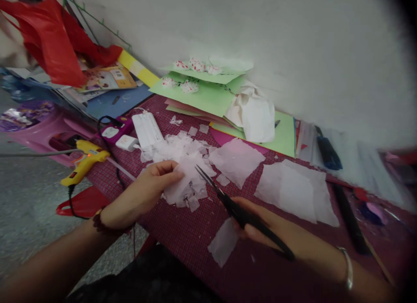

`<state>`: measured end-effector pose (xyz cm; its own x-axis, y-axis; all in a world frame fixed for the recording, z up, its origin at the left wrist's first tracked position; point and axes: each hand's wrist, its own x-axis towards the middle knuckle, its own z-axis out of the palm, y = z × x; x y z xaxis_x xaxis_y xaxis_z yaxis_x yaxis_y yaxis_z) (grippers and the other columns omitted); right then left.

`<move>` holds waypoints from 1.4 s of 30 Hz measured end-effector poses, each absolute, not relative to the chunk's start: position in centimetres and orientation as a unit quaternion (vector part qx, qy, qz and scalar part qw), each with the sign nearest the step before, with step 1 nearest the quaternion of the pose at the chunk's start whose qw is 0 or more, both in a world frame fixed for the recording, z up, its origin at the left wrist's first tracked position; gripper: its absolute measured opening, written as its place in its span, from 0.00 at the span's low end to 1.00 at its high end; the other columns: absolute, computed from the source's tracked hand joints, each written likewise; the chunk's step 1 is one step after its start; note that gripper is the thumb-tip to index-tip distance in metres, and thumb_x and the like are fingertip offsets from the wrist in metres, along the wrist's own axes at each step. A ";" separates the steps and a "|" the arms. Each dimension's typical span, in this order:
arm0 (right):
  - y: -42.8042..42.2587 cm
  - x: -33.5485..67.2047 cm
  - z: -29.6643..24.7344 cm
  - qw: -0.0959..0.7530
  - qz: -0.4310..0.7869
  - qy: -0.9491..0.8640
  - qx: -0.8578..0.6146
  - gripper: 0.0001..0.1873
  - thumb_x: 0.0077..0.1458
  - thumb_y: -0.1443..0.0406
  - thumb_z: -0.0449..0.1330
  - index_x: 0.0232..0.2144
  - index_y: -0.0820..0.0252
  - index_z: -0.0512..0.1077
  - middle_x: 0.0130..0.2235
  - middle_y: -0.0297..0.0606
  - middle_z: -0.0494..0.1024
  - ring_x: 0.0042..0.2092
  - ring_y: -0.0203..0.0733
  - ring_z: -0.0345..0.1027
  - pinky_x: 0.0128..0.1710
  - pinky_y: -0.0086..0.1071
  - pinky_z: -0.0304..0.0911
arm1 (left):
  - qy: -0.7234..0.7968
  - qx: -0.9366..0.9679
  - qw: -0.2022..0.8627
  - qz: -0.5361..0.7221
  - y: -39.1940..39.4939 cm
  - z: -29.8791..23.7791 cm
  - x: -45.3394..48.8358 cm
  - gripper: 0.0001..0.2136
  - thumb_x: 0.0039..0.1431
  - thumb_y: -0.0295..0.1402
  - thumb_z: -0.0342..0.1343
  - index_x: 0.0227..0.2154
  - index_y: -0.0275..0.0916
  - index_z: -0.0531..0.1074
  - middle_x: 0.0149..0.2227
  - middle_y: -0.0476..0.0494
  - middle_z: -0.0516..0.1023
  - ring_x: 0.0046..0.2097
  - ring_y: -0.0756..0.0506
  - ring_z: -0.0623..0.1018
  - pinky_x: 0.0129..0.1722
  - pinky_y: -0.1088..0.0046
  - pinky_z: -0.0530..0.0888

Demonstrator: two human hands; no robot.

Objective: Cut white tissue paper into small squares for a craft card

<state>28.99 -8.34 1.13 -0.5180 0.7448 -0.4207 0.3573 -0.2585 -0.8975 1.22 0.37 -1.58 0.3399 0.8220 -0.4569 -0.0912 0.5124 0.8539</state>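
My left hand [153, 183] pinches a piece of thin white tissue paper [177, 186] over a pile of small cut tissue squares [184, 157]. My right hand [267, 229] grips black scissors [228, 203], with the blades slightly apart and pointing up-left at the held tissue. Larger white tissue sheets [295, 188] lie flat on the red checked table cover [182, 233] to the right. Another tissue sheet [235, 159] lies in the middle, and a loose piece [223, 242] sits just below my right hand.
A yellow glue gun [85, 162] with a black cord lies at the table's left edge. Green and pink paper sheets [202, 94] with small red-and-white paper flowers [192, 75] lean by the white wall. A crumpled white tissue wad [254, 112], a white box [147, 129] and a red plastic bag [52, 38] lie around.
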 end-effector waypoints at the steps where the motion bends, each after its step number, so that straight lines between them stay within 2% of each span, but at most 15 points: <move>1: -8.4 29.1 1.0 0.144 0.641 -0.593 -0.465 0.39 0.57 0.42 0.57 0.60 0.64 0.64 0.44 0.47 0.73 0.42 0.48 0.67 0.43 0.41 0.67 | 0.481 0.376 0.724 0.322 0.5 -1.4 1.2 0.12 0.44 0.36 0.70 0.28 0.37 0.75 0.26 0.50 0.78 0.24 0.52 0.74 0.25 0.77 0.71; 4: -8.4 29.1 0.7 0.129 0.643 -0.599 -0.460 0.41 0.57 0.43 0.59 0.62 0.64 0.62 0.44 0.48 0.74 0.42 0.49 0.67 0.41 0.40 0.67 | 0.477 0.364 0.727 0.335 0.8 -0.9 1.5 0.12 0.43 0.33 0.71 0.31 0.38 0.76 0.29 0.50 0.79 0.26 0.51 0.76 0.27 0.75 0.74; 8: -7.9 28.7 1.0 0.134 0.656 -0.589 -0.451 0.38 0.57 0.44 0.59 0.59 0.64 0.65 0.46 0.47 0.73 0.44 0.47 0.67 0.44 0.38 0.66 | 0.457 0.381 0.733 0.330 0.7 -1.0 2.1 0.15 0.44 0.31 0.70 0.37 0.39 0.76 0.34 0.49 0.81 0.30 0.50 0.78 0.31 0.75 0.75; 12: -7.3 28.1 1.3 0.165 0.677 -0.578 -0.425 0.32 0.56 0.44 0.60 0.50 0.65 0.69 0.38 0.39 0.70 0.36 0.38 0.62 0.35 0.32 0.61 | 0.439 0.405 0.736 0.320 0.6 -1.3 2.3 0.15 0.45 0.30 0.69 0.37 0.39 0.75 0.34 0.50 0.80 0.30 0.51 0.77 0.30 0.77 0.74; 16: -7.1 27.7 1.0 0.190 0.688 -0.564 -0.415 0.27 0.56 0.44 0.61 0.42 0.63 0.70 0.33 0.35 0.67 0.33 0.34 0.59 0.29 0.28 0.56 | 0.423 0.413 0.752 0.291 0.7 -1.2 2.2 0.15 0.45 0.28 0.68 0.37 0.40 0.73 0.32 0.52 0.80 0.28 0.52 0.76 0.29 0.78 0.72; 22: -7.4 27.7 0.9 0.197 0.704 -0.535 -0.424 0.34 0.54 0.42 0.62 0.50 0.64 0.70 0.33 0.34 0.66 0.30 0.32 0.55 0.25 0.27 0.53 | 0.395 0.430 0.771 0.254 1.1 -1.0 2.4 0.13 0.45 0.29 0.68 0.35 0.39 0.73 0.32 0.51 0.80 0.29 0.53 0.77 0.30 0.78 0.72; 26: -7.3 27.6 1.1 0.189 0.716 -0.516 -0.431 0.36 0.51 0.41 0.64 0.49 0.64 0.71 0.30 0.32 0.64 0.28 0.31 0.54 0.25 0.29 0.51 | 0.404 0.437 0.765 0.246 1.4 -1.0 2.6 0.12 0.45 0.28 0.67 0.34 0.39 0.73 0.32 0.49 0.80 0.31 0.51 0.78 0.31 0.76 0.72; 29: -7.3 27.5 0.6 0.185 0.716 -0.501 -0.449 0.35 0.52 0.41 0.63 0.50 0.63 0.70 0.28 0.29 0.61 0.25 0.29 0.51 0.22 0.28 0.48 | 0.426 0.414 0.762 0.259 1.3 -1.0 2.4 0.17 0.44 0.27 0.68 0.39 0.41 0.73 0.31 0.51 0.79 0.28 0.52 0.76 0.27 0.78 0.70; 32: -7.1 27.4 0.0 0.183 0.715 -0.494 -0.459 0.35 0.54 0.42 0.61 0.51 0.64 0.68 0.27 0.27 0.60 0.23 0.27 0.49 0.20 0.27 0.44 | 0.449 0.351 0.774 0.278 0.6 -1.1 1.7 0.22 0.43 0.30 0.69 0.44 0.42 0.73 0.31 0.51 0.77 0.27 0.52 0.75 0.25 0.78 0.70; 35: -6.8 27.4 -0.1 0.172 0.711 -0.515 -0.447 0.37 0.55 0.40 0.60 0.51 0.64 0.66 0.27 0.28 0.63 0.23 0.29 0.52 0.21 0.27 0.47 | 0.463 0.323 0.789 0.243 -0.5 -1.6 0.8 0.15 0.44 0.36 0.70 0.34 0.37 0.74 0.26 0.50 0.75 0.23 0.53 0.72 0.23 0.78 0.69; 37: -6.6 27.3 0.4 0.164 0.698 -0.548 -0.431 0.35 0.55 0.39 0.58 0.49 0.63 0.67 0.30 0.31 0.65 0.27 0.32 0.57 0.24 0.28 0.53 | 0.478 0.342 0.774 0.235 -0.9 -1.9 0.3 0.13 0.46 0.38 0.69 0.28 0.36 0.73 0.22 0.51 0.72 0.21 0.54 0.69 0.20 0.79 0.66; 39: -6.5 27.3 1.1 0.155 0.681 -0.577 -0.423 0.34 0.56 0.38 0.56 0.47 0.62 0.68 0.34 0.35 0.68 0.32 0.36 0.61 0.31 0.31 0.59 | 0.488 0.358 0.749 0.270 -1.1 -2.1 0.0 0.12 0.46 0.37 0.69 0.25 0.36 0.73 0.21 0.53 0.71 0.21 0.55 0.68 0.21 0.80 0.65; 42: -6.7 27.5 1.8 0.147 0.673 -0.593 -0.418 0.35 0.57 0.38 0.54 0.49 0.62 0.68 0.37 0.39 0.70 0.37 0.39 0.63 0.37 0.34 0.62 | 0.490 0.357 0.725 0.327 -0.6 -2.0 -0.3 0.12 0.44 0.35 0.70 0.25 0.37 0.72 0.22 0.54 0.71 0.23 0.55 0.70 0.23 0.80 0.67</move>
